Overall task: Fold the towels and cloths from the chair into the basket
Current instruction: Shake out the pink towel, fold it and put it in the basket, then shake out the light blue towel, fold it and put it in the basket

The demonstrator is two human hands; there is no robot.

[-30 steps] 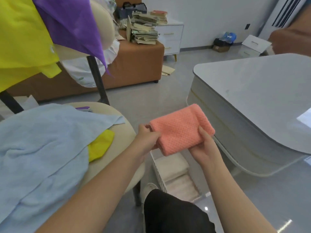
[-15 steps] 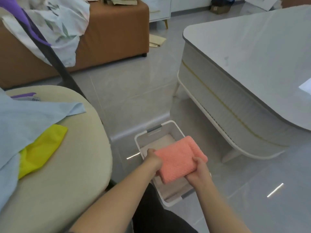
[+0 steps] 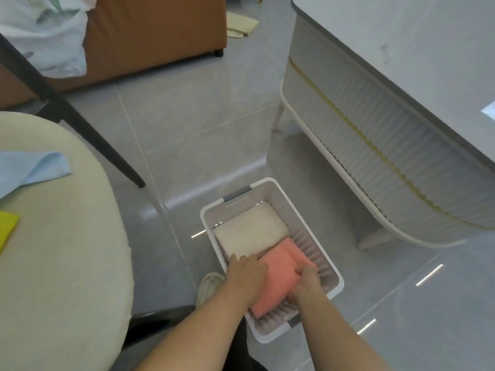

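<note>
A folded pink towel (image 3: 280, 273) lies low inside the white slatted basket (image 3: 308, 245) on the floor, next to a folded cream towel (image 3: 249, 231) in the basket's far half. My left hand (image 3: 246, 273) holds the pink towel's left edge, with its fingers reaching onto the cream towel. At the right edge, my right hand (image 3: 305, 282) grips the pink towel with curled fingers. The chair's cream seat (image 3: 67, 250) on the left carries a light blue cloth (image 3: 29, 167) and a yellow cloth (image 3: 6, 228), both cut off by the frame edge.
A grey table (image 3: 375, 135) with a ribbed side stands close to the basket's right. The chair's dark leg (image 3: 88, 127) slants across the floor at the left. A brown sofa (image 3: 150, 36) with a pale patterned cloth (image 3: 45, 41) is at the back. A shoe (image 3: 210, 287) is beside the basket.
Both hands have lowered the pink towel from chest height down into the basket, beside the cream towel. The view has tilted down toward the floor.
</note>
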